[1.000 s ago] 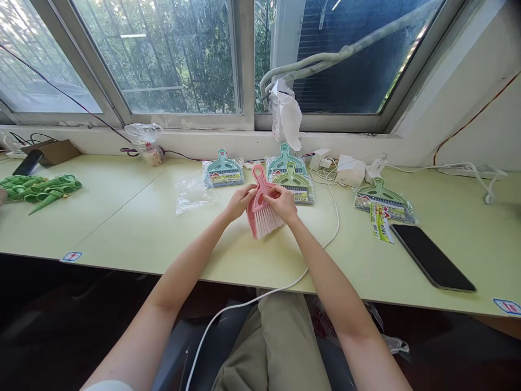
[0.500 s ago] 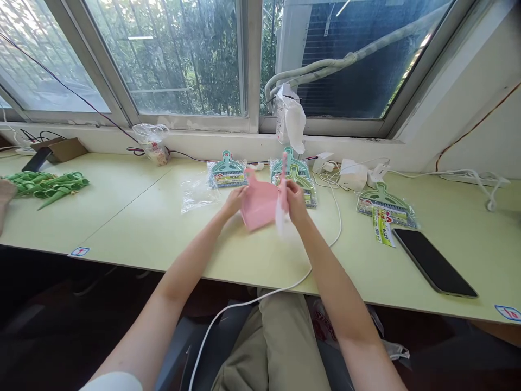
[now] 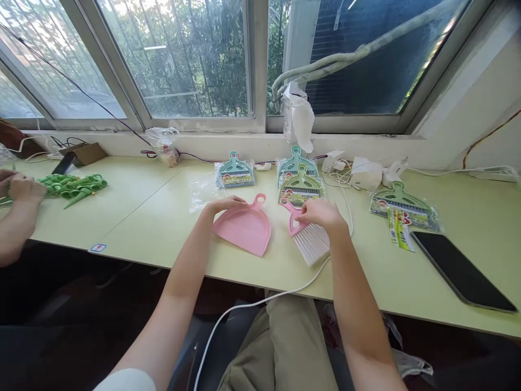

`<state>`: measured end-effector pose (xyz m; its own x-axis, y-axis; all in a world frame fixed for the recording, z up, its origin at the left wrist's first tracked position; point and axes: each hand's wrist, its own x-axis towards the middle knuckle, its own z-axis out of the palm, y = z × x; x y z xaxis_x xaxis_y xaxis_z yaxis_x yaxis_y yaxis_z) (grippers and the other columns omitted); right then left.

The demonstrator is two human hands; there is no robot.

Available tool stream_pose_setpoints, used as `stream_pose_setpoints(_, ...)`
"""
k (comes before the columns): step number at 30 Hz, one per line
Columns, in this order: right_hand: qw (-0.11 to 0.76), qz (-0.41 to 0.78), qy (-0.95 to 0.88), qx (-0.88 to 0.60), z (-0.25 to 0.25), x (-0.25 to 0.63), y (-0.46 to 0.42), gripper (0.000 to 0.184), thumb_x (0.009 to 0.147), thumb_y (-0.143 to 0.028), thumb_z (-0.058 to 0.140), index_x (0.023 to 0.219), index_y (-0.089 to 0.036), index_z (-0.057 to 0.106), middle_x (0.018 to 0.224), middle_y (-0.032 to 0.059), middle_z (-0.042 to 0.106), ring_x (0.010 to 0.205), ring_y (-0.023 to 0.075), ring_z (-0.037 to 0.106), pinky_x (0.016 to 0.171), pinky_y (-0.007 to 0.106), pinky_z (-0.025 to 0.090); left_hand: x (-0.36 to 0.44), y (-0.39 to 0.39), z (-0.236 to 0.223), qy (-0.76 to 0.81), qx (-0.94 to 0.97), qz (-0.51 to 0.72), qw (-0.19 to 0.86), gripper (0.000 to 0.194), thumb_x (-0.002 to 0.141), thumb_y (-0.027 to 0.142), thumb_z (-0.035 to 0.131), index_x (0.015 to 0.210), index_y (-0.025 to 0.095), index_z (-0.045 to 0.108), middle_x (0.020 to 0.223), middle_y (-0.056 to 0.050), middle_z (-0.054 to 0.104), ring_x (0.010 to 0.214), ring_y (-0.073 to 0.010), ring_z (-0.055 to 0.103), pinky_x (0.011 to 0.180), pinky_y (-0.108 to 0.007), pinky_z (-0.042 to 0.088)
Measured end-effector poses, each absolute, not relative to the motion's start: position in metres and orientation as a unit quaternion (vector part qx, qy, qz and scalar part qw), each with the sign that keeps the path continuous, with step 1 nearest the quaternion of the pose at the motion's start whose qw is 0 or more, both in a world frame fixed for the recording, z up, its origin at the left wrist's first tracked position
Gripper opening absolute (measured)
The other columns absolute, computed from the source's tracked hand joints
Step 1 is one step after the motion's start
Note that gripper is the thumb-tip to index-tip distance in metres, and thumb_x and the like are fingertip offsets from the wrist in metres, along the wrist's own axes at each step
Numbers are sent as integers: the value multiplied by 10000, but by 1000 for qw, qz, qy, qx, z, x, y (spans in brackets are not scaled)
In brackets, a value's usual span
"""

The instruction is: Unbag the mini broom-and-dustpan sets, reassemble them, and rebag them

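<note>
A small pink dustpan (image 3: 246, 228) lies flat on the pale green table (image 3: 134, 217), handle loop toward the window. My left hand (image 3: 223, 205) rests on its far left edge, fingers curled over the rim. To its right lies a pink hand brush (image 3: 308, 234) with white bristles pointing toward me. My right hand (image 3: 321, 213) covers the brush's back and grips it.
Packaged brush sets in teal (image 3: 235, 172), teal and green (image 3: 300, 182) and green (image 3: 402, 203) lie behind. An empty clear bag (image 3: 200, 193), a white cable (image 3: 345, 209), chargers (image 3: 364, 172) and a black phone (image 3: 464, 269) lie around. Another person's hand (image 3: 24, 190) is by green cones (image 3: 75, 185).
The pink brush and dustpan, held together in both hands, have been separated and laid side by side on the table. The view has shifted; another person's hand has come in at left.
</note>
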<state>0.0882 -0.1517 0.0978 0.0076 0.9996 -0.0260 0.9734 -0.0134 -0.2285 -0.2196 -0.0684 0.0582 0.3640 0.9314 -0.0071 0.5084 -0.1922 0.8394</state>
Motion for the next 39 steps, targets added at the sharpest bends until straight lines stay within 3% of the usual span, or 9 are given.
stream_pose_setpoints(3, -26, 51, -700, -712, 90, 71, -150, 366, 640, -449, 778, 860, -159, 736, 974, 145, 705, 956, 284, 648, 760, 344, 457, -220, -66, 61, 490, 743, 143, 434, 352, 678, 532, 683, 738, 186, 709, 737, -30, 649, 689, -164, 562, 585, -255, 388)
stream_pose_setpoints(7, -11, 12, -678, -735, 80, 56, -143, 534, 703, -542, 737, 1013, -108, 707, 1063, 204, 682, 1003, 288, 647, 771, 325, 467, -222, -60, 59, 492, 745, 131, 432, 404, 699, 572, 656, 728, 173, 706, 696, -32, 599, 627, -138, 496, 536, -259, 309)
stream_pose_setpoints(13, 0, 14, -677, -736, 76, 50, -142, 607, 667, -646, 716, 976, -124, 715, 1026, 195, 693, 996, 295, 653, 789, 342, 476, -223, -55, 51, 489, 731, 143, 455, 381, 633, 527, 724, 748, 164, 738, 694, -39, 608, 587, -118, 479, 509, -257, 305)
stream_pose_setpoints(17, 9, 4, -670, -742, 77, 49, -142, 482, 722, -516, 729, 992, -117, 712, 1028, 191, 697, 997, 292, 656, 781, 331, 477, -225, -55, 50, 483, 724, 152, 468, 369, 630, 513, 738, 725, 157, 721, 693, -44, 606, 567, -111, 476, 491, -249, 303)
stream_pose_setpoints(21, 31, 1, -666, -745, 78, 50, -141, 343, 818, -431, 636, 980, -140, 719, 993, 174, 706, 971, 276, 668, 772, 324, 476, -226, -49, 46, 484, 719, 205, 455, 356, 719, 506, 666, 702, 150, 680, 606, -10, 514, 485, -70, 375, 458, -237, 243)
stream_pose_setpoints(27, 105, -21, -641, -760, 77, 52, -139, 366, 916, -380, 454, 942, -141, 731, 978, 175, 708, 940, 270, 675, 741, 318, 475, -230, -39, 40, 514, 667, 376, 386, 339, 791, 450, 563, 615, 160, 551, 526, 34, 385, 448, -54, 300, 454, -224, 221)
stream_pose_setpoints(33, 49, 40, -687, -724, 71, 56, -135, 339, 765, -505, 674, 911, -205, 733, 990, 114, 717, 964, 267, 661, 772, 337, 464, -223, -47, 43, 473, 745, 206, 423, 375, 640, 491, 736, 842, 177, 702, 658, -5, 561, 541, -86, 442, 480, -227, 281)
stream_pose_setpoints(39, 55, 113, -696, -707, 68, 69, -129, 263, 722, -485, 729, 867, -266, 721, 981, 37, 725, 973, 208, 640, 768, 283, 444, -229, -48, 45, 471, 748, 216, 415, 336, 628, 431, 743, 837, 170, 709, 724, -28, 623, 663, -134, 540, 556, -239, 363)
